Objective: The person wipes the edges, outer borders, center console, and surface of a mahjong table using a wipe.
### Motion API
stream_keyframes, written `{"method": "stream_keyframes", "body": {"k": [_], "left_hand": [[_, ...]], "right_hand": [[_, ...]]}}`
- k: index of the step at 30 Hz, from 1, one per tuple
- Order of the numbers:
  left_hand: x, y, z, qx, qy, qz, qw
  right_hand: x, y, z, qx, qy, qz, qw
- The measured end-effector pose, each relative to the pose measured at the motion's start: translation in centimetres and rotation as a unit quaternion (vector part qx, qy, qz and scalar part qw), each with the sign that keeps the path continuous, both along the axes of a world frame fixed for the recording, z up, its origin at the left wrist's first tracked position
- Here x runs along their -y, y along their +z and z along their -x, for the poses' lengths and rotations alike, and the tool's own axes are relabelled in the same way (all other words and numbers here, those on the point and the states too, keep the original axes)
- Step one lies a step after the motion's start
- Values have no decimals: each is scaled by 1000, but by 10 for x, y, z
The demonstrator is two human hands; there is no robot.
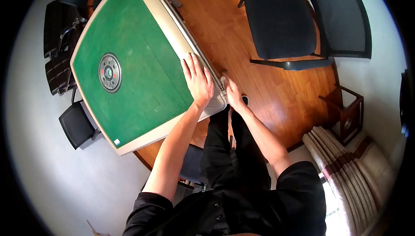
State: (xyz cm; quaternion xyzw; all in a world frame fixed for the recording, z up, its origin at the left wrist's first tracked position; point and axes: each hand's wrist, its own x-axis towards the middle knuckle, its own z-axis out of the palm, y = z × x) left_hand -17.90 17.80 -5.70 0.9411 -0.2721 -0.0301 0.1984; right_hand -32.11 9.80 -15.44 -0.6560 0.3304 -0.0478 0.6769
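Observation:
A mahjong table (142, 67) with a green felt top and a pale frame fills the left and middle of the view. My left hand (199, 80) lies flat on the frame near the corner, its fingers stretched out and the tips reaching the felt. Lower down, my right hand (234, 94) is at the outer side of the same corner, fingers bent against the table's side. Something small and whitish shows at those fingertips, too unclear to name. A round control panel (110, 73) sits in the middle of the felt.
A black mesh-backed chair (283, 24) stands right of the table on the wooden floor (263, 89). A brown wooden stand (350, 112) and a gathered curtain (341, 162) are at lower right. More dark chairs (77, 124) stand along the left wall.

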Motion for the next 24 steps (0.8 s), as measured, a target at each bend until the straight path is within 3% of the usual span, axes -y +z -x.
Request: {"method": "stream_keyframes", "body": {"k": [3,6,9,11,14,17,18,20,22,24], "left_hand": [[1,0,-1,-12,7,16,1000],[1,0,-1,-11,12,2,1000],[1,3,0,-17,20,-6,1000],[1,1,0,-13,23,-3,1000],[-3,2,2,-1,6,-11,1000],[1,1,0,-12,9,-1,1000],[1,0,0,-3,10,1,1000],[1,-1,0,3,10,10,1000],[0,1,2,-10,12,6,1000],[1,0,1,-15,17,9,1000]], "right_hand": [[9,-24,-58,24,-6,1,1000],[26,-48,-145,36,2,76,996],[37,-42,-226,34,1,87,996],[54,3,-259,-7,16,77,997],[65,-35,-299,-10,63,77,995],[64,-12,-267,13,43,21,999],[55,-51,-261,65,17,25,997],[54,-57,-218,28,56,35,997],[54,-22,-160,-18,96,12,995],[35,-48,-109,57,46,-35,997]]}}
